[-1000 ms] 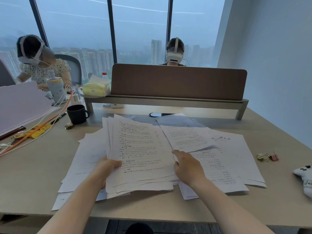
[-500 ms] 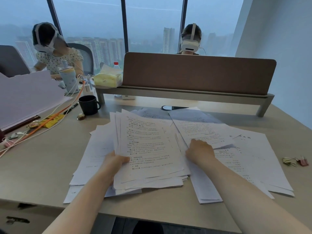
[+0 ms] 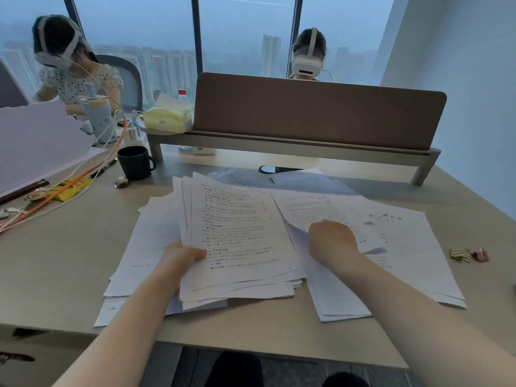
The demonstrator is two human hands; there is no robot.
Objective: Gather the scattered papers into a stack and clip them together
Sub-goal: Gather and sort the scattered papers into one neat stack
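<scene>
- Partial stack [image 3: 240, 247]: a thick, uneven bundle of printed sheets at the near centre of the surface [image 3: 69, 261]. Its long axis runs away from the person. Near edges are ragged and not squared.
- Left hand [image 3: 181, 255]: clamped on the stack's left edge, thumb on top of the printed face and fingers [image 3: 195, 251] curled under. The bundle appears lifted slightly on that side.
- Loose sheets, right [image 3: 396, 241]: several overlapping pages lie flat, fanned right of the stack and just beside it. The uppermost page [image 3: 315, 208] angles away to the far right.
- Right hand [image 3: 332, 241]: resting on that uppermost page, knuckles up, fingers bent down onto the paper. Whether they have pinched the sheet cannot be told.
- Governing relation: the stack lies directly left of the right hand, close by. Judged next move is a short leftward drag or lift of the page onto the bundle; the right hand is the nearer one.
- Loose sheets, left [image 3: 145, 247]: more pages lie beneath and left of the stack, not yet gathered.
- Binder clips [image 3: 469, 255]: a small cluster at the far right of the surface, well apart from both hands. Clipping is judged some way off.
</scene>
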